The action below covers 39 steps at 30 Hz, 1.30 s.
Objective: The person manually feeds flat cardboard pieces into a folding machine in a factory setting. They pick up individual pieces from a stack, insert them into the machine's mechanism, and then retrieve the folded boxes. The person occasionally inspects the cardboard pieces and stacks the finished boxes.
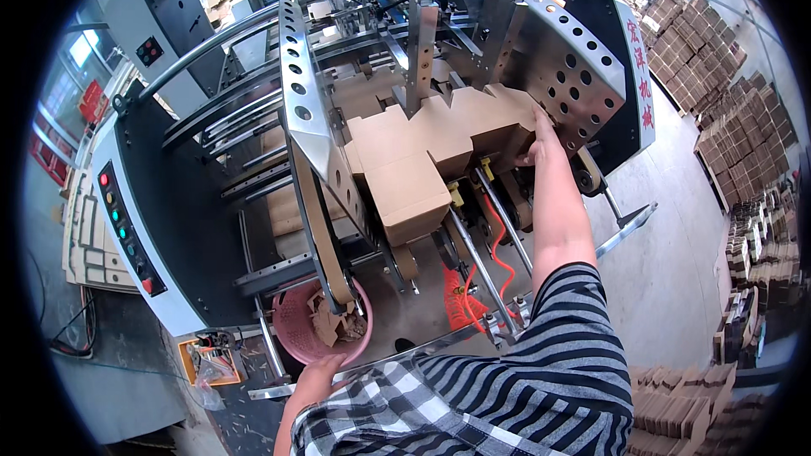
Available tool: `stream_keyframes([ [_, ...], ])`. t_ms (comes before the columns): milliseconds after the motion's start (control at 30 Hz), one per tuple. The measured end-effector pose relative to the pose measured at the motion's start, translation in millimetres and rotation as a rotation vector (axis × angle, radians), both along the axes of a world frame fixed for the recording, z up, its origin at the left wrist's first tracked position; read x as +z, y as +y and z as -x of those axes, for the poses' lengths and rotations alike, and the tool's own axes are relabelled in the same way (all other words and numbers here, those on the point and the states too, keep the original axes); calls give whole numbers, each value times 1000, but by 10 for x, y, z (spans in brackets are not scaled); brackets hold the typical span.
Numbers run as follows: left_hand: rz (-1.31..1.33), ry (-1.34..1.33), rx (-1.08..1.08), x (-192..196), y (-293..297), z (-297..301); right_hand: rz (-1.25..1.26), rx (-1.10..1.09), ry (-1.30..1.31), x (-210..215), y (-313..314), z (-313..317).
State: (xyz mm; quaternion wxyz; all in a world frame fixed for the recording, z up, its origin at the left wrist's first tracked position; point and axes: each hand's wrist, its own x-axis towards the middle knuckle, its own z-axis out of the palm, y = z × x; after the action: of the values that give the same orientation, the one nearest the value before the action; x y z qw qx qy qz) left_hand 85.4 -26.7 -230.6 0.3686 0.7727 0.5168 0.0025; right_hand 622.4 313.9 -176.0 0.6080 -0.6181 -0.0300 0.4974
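R hand (541, 136) is stretched forward w/ arm fully extended, resting against the right edge of the blanks (422, 152), a stack of flat brown cardboard box blanks lying in the feeder of the machine (169, 228). Fingers are spread flat along the stack edge, pressing it, not wrapped round anything; thumb side is hard to make out. The stack sits mid-machine, between a perforated steel guide (300, 101) on its left and a perforated steel plate (566, 67) on its right; the hand is just beside that plate. A vertical metal bar (420, 50) stands over the stack's middle. The front blanks droop down toward the person over the feed belts.

L hand (317, 376) is low, near the person's body, touching the near rim of a pink basket (291, 329) on the floor w/ cardboard scraps (334, 321) in it. Fingers curl over the rim, but whether they grip it can't be told; part of the hand is hidden by the striped sleeve (541, 363).

Machine's left side carries a panel (127, 232) w/ coloured buttons. An orange coiled hose (494, 245) hangs under the feeder. More cardboard is stacked at right, by the wall (718, 76), and by the person's right side (676, 405).
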Motion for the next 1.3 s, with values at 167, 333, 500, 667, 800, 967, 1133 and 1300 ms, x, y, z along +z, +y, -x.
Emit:
stream_keyframes([
  [167, -88, -23, -18, 139, 85, -53, 14, 11, -20, -191, -28, -130],
  [333, -47, -21, -11, 86, 30, -4, -28, -19, -4, -84, 32, 121],
  [500, -61, -18, 29, 69, -77, 62, -36, 270, 25, -13, -361, 52],
  [667, -33, -1, 87, 55, -166, 111, -273, 953, -361, 455, -1221, 950],
  [800, -104, -44, 55, 151, -95, 1, -354, 1601, -1255, 14, -1379, 1692],
  [967, -105, -48, 110, 262, -124, -32, -123, 1343, -1451, -221, -1334, 1921],
  [1133, -96, -50, 114, 63, -278, 56, -257, 1263, -1353, -229, -1457, 1919],
  [1300, -98, -65, 97, 67, -240, -6, -249, 1087, -1485, -354, -1389, 1955],
])
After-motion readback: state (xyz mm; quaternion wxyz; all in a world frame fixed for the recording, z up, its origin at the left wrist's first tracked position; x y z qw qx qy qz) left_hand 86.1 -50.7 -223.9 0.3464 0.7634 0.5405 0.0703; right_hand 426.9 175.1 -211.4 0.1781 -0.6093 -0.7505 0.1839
